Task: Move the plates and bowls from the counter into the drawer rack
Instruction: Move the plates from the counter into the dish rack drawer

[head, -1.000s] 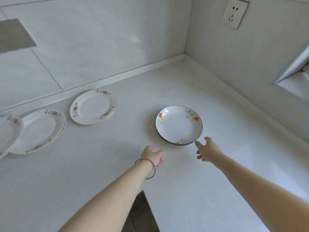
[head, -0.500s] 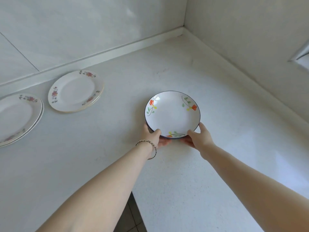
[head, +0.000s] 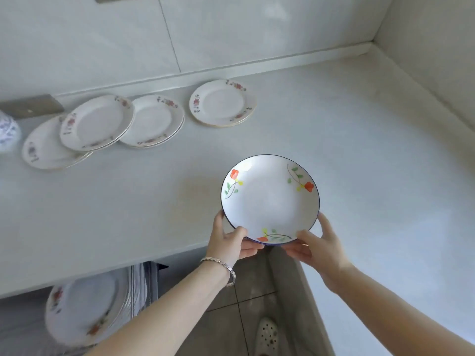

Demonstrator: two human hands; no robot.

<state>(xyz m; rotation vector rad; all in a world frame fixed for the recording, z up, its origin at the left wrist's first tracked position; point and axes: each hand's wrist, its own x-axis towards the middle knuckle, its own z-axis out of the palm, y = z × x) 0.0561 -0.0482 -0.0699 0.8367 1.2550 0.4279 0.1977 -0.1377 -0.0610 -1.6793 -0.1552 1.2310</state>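
Both hands clamp white blue-rimmed floral ceramic dish [head: 270, 199] at its 6 o'clock rim.
Left hand [head: 228, 240] and right hand [head: 318, 249] pinch with thumbs over, fingers under; a tilt could slide it.

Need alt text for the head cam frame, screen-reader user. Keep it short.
Both hands, left hand and right hand, hold a blue-rimmed floral bowl by its near edge above the white counter. Pink-flowered plates sit farther back on the counter near the wall, some overlapping. Lower left, the open drawer rack already holds upright plates.
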